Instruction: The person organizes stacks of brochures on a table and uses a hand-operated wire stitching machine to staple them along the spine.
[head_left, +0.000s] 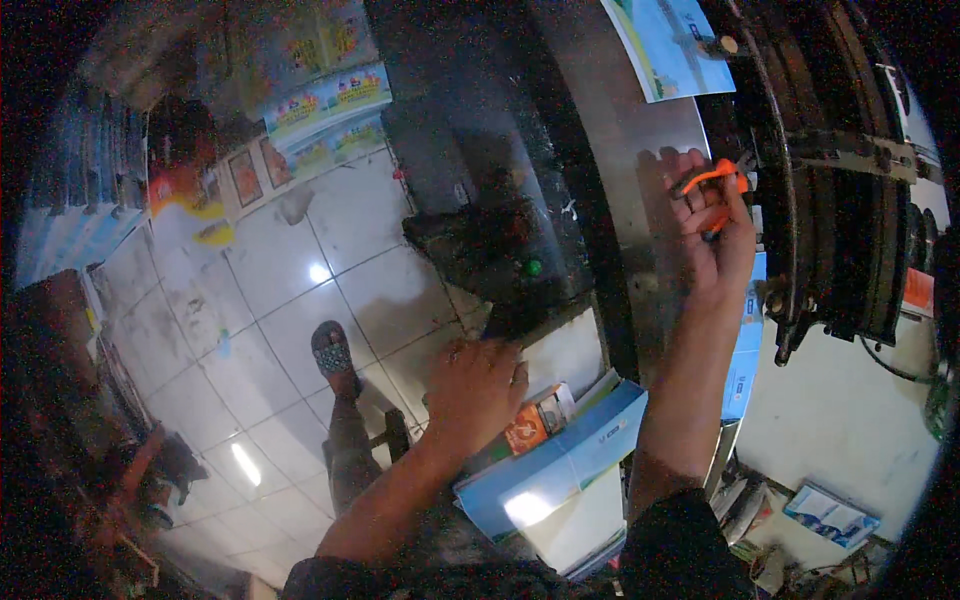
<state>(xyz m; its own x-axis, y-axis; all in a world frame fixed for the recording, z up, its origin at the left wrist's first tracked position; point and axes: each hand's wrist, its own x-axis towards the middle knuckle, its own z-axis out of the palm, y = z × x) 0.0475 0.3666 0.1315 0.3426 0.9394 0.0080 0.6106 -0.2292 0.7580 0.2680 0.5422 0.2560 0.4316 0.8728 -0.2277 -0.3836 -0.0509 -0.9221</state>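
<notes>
In the palm of my right hand (705,215) lies an orange-handled hand tool (715,177) with a short metal end, the fingers curled around it. Its exact kind is hard to make out. That hand is raised over a metal plate (650,190) beside dark machinery. Lower and to the left, my left hand (478,392) shows its back, with the thumb along the side; its fingers bend down out of sight. A stack of blue printed sheets (560,455) lies just below and right of it, with an orange and white box (538,420) behind the stack.
Black machine parts (840,180) stand at right. A blue printed sheet (675,45) hangs over the plate's far end. Printed stacks (330,100) rest at far left on a tiled floor (290,330). A sandalled foot (332,348) stands there. Assorted clutter fills the lower right.
</notes>
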